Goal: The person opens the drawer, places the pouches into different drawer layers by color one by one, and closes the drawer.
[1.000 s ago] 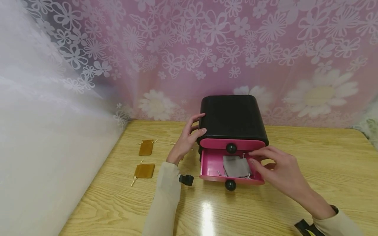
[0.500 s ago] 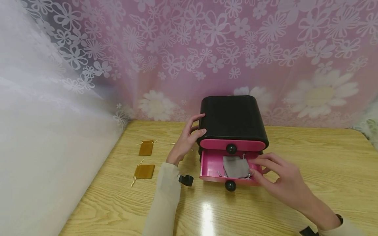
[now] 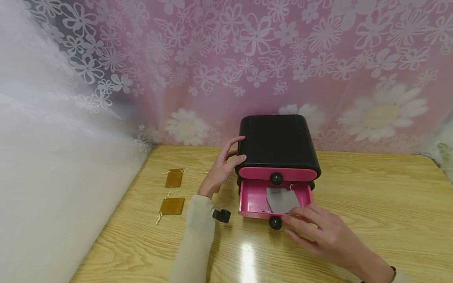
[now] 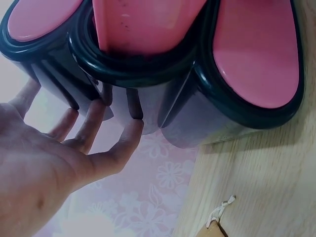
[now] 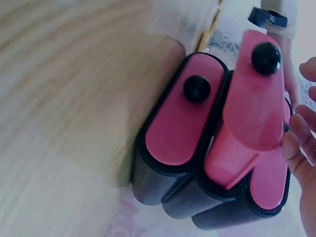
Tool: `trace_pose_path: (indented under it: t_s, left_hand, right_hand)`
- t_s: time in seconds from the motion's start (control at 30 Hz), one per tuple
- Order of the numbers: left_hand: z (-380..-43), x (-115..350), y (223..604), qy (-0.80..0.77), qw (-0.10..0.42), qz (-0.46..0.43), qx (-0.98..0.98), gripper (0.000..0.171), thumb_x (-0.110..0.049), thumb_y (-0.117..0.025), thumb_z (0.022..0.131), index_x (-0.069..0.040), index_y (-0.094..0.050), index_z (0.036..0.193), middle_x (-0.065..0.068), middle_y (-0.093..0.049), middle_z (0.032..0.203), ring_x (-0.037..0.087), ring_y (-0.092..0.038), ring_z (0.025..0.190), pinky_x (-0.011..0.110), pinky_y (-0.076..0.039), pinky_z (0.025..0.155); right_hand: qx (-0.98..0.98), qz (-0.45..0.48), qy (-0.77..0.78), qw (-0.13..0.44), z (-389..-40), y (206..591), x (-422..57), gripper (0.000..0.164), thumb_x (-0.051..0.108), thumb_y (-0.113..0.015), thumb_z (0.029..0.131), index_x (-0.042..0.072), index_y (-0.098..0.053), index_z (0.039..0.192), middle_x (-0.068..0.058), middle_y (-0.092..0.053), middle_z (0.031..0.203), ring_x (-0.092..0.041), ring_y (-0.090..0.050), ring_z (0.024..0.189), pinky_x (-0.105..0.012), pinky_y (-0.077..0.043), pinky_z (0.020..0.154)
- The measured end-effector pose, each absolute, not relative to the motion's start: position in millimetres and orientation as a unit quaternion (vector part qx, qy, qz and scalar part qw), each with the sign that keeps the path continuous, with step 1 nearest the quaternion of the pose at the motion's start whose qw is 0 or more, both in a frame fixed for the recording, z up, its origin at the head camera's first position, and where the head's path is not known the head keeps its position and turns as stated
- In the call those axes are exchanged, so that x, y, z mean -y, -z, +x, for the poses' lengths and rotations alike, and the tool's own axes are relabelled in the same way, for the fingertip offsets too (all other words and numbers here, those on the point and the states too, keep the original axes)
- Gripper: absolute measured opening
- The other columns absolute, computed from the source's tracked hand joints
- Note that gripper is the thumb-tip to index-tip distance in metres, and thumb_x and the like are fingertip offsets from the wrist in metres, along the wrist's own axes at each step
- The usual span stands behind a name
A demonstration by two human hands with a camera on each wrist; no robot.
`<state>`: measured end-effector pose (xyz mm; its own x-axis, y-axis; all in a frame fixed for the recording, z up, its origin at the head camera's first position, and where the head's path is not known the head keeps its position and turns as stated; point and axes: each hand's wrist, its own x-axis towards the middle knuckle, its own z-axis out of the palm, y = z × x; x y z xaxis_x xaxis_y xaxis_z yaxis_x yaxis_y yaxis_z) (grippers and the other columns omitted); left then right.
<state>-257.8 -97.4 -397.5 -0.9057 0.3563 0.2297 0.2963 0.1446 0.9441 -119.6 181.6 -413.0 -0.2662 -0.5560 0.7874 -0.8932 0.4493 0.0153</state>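
Note:
A black drawer unit (image 3: 277, 141) with pink fronts stands on the table, its middle drawer (image 3: 247, 196) pulled out. Inside that drawer lies a grey drawstring pouch (image 3: 282, 200). My left hand (image 3: 220, 169) rests against the unit's left side, thumb and fingers spread; the left wrist view shows the fingertips on the black casing. At the drawer's front right corner is my right hand (image 3: 322, 234), its fingers loosely bent beside the black knob (image 3: 275, 223). In the right wrist view the right fingers (image 5: 298, 131) are by the drawer's rim; whether they touch it I cannot tell.
Two brown drawstring pouches (image 3: 172, 206) lie on the wooden table (image 3: 141, 251) at the left. Another brown pouch (image 3: 217, 190) is mostly hidden behind my left wrist. A floral curtain (image 3: 226, 70) hangs behind the unit.
My right hand has moved from the drawer's right side, over the grey pouch's edge, down and left to the drawer front. My left hand and the drawer stay in place.

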Motion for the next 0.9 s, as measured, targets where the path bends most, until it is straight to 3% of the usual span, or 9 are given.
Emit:
trace_pose_path:
  t_s: [0.3,0.63,0.9]
  left_hand:
    - [-257.6,97.7,397.2,-0.619,0.025,0.222,-0.753,0.05,-0.031,-0.056,0.103,-0.044,-0.045,0.149,-0.005,-0.03,0.159,0.034,-0.044,0.143,0.057,-0.045,0.111]
    - [-257.9,97.1,396.5,-0.621,0.028,0.229,-0.749,0.05,-0.031,-0.056,0.102,-0.041,-0.045,0.151,-0.004,-0.03,0.159,0.033,-0.045,0.143,0.058,-0.046,0.11]
    - [-256.7,97.7,397.4,-0.619,0.026,0.224,-0.753,0.051,-0.031,-0.056,0.102,-0.041,-0.044,0.151,-0.004,-0.03,0.159,0.032,-0.046,0.142,0.057,-0.046,0.109]
  right_hand:
    - [0.762,0.501,-0.167,0.376,-113.6,426.0,-177.9,0.04,0.037,-0.045,0.109,0.017,-0.079,0.104,0.001,-0.077,0.1,-0.011,-0.071,0.082,-0.03,-0.061,0.065]
    - [0.786,0.496,-0.124,0.349,-109.8,437.5,-177.8,0.044,0.036,-0.037,0.112,0.019,-0.077,0.116,0.001,-0.076,0.106,-0.012,-0.071,0.084,-0.031,-0.061,0.064]
    - [0.802,0.485,-0.075,0.341,-107.4,437.0,-177.3,0.054,0.022,-0.02,0.114,0.016,-0.074,0.119,-0.003,-0.075,0.111,-0.017,-0.07,0.088,-0.033,-0.061,0.063]
